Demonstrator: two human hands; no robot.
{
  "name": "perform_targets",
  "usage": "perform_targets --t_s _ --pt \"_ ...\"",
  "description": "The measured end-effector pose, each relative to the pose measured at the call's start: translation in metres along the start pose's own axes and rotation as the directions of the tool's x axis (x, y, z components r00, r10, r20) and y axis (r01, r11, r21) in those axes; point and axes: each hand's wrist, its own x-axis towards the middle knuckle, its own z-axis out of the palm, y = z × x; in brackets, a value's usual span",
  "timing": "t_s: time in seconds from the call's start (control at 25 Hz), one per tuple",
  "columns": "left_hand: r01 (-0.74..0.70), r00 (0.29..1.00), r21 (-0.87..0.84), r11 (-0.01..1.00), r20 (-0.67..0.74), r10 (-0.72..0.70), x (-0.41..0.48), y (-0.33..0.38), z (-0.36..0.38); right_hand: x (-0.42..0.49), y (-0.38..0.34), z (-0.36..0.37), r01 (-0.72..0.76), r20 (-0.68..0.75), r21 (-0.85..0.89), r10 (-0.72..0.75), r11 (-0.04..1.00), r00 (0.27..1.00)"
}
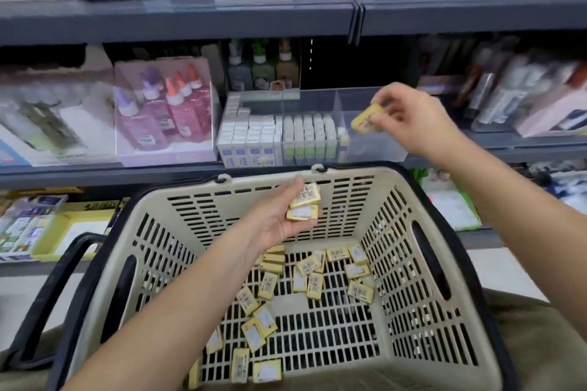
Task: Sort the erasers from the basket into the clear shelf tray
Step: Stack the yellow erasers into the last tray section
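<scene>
A beige plastic basket (422,263) sits in front of me with several yellow erasers (313,286) scattered on its slotted floor. Above the basket, my left hand (273,216) holds a small stack of yellow erasers (303,203) between thumb and fingers. My right hand (409,117) is raised at the clear shelf tray (374,146) and pinches one yellow eraser (365,119) over the tray's right compartment. The tray's left and middle compartments are packed with white and green boxed erasers (279,136). The right compartment looks almost bare.
Pink and purple glue bottles (168,111) stand in a clear box left of the tray. Small bottles (263,68) stand behind it. More packaged stationery (524,95) fills the shelf on the right. A grey shelf edge (190,19) runs above, and black basket handles (54,289) lie at the left.
</scene>
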Motion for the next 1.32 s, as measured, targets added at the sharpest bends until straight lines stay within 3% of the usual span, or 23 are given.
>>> perform_targets --t_s 0.04,0.12,0.24,0.32,0.56,0.64,0.76,0.84,0.92,1.0,1.08,1.16,1.24,1.32 --pt "-0.011 1.000 0.008 1.000 0.023 0.011 0.001 0.003 0.003 0.012 0.008 -0.001 0.013 -0.024 -0.145 -0.016 0.989 1.000" --pt "-0.020 0.998 0.012 1.000 0.056 0.020 0.002 0.006 0.009 0.027 0.023 0.009 0.045 0.093 -0.354 -0.012 0.934 0.996" --pt "-0.003 0.998 0.027 1.000 0.056 0.001 0.001 0.004 0.012 0.032 0.033 0.030 0.084 0.295 -0.319 0.015 0.944 0.955" --pt "0.000 0.999 0.040 0.999 0.053 -0.002 0.001 0.002 0.011 0.035 0.037 0.034 0.070 0.362 -0.270 0.034 0.960 0.931" --pt "0.020 0.996 0.001 1.000 0.084 -0.020 -0.003 0.012 0.018 0.036 0.040 0.034 0.155 0.485 -0.344 0.034 0.926 0.874" --pt "0.041 0.993 -0.025 0.999 0.110 -0.038 -0.004 0.015 0.022 0.029 0.034 0.031 0.145 0.422 -0.320 0.003 0.936 0.907" --pt "0.029 0.993 -0.054 0.998 0.114 -0.022 -0.002 0.019 0.026 0.007 0.012 0.028 0.198 0.168 -0.187 -0.167 0.962 0.972" --pt "-0.011 0.993 -0.074 0.997 0.112 0.019 -0.002 0.020 0.028 -0.016 -0.005 0.029 0.232 0.232 -0.126 -0.199 0.964 0.952" --pt "-0.041 0.993 -0.108 0.993 0.109 0.052 -0.002 0.019 0.031 -0.035 -0.013 0.035 0.252 0.357 -0.236 -0.157 0.939 0.921" --pt "-0.054 0.992 -0.138 0.989 0.106 0.069 -0.001 0.016 0.036 -0.043 -0.012 0.038 0.170 0.334 -0.263 -0.076 0.950 0.940" --pt "-0.048 0.992 -0.168 0.985 0.106 0.066 0.000 0.014 0.040 -0.040 -0.010 0.033 -0.090 0.310 0.038 0.074 0.995 0.948" --pt "-0.048 0.994 -0.194 0.980 0.088 0.066 -0.001 0.017 0.043 -0.028 -0.007 0.023 -0.264 0.304 0.327 0.164 0.907 0.938" --pt "-0.099 0.993 -0.178 0.979 0.051 0.110 -0.002 0.023 0.043 -0.009 0.004 0.010 -0.212 0.136 0.395 0.171 0.894 0.976" --pt "-0.163 0.986 -0.132 0.978 0.001 0.164 -0.004 0.029 0.044 0.012 0.012 0.003 -0.116 -0.023 0.215 0.124 0.970 0.992"
